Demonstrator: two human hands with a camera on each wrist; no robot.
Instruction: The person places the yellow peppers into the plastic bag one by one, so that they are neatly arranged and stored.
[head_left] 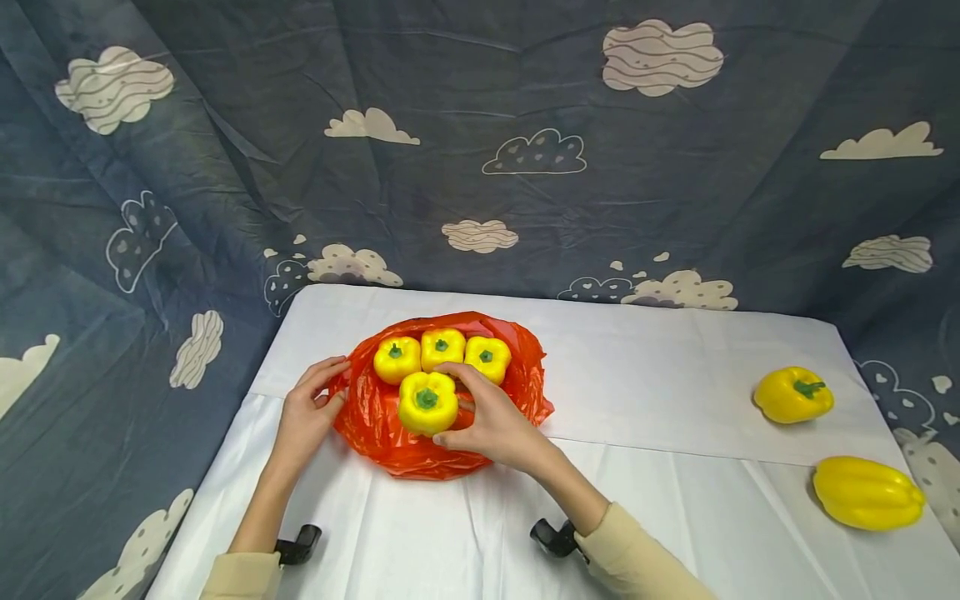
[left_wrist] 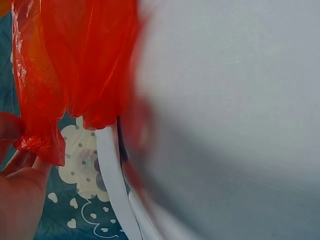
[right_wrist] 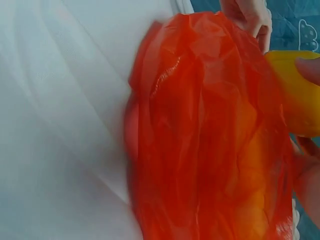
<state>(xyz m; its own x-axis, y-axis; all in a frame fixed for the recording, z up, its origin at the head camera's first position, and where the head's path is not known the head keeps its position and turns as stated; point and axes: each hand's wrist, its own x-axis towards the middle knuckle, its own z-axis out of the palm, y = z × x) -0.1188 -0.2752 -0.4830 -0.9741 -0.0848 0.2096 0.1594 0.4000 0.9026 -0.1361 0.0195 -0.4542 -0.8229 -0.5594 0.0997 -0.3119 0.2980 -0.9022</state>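
A red plastic bag (head_left: 375,425) lies spread on the white table, its mouth facing up. Inside it, along the far side, sit three yellow bell peppers (head_left: 442,348), stems up. My right hand (head_left: 498,425) grips another yellow bell pepper (head_left: 427,403) over the near part of the bag, thumb on its near side and fingers behind. In the right wrist view this held pepper (right_wrist: 295,95) shows at the bag's rim. My left hand (head_left: 303,412) pinches the bag's left edge; the left wrist view shows the red film (left_wrist: 42,145) between thumb and fingers.
Two more yellow bell peppers lie at the table's right: one with its green stem (head_left: 791,395) showing, and a nearer one (head_left: 868,493) on its side. A dark cloth with clouds (head_left: 480,192) hangs behind the white table (head_left: 637,375). Black wrist cameras (head_left: 553,537) sit below both hands.
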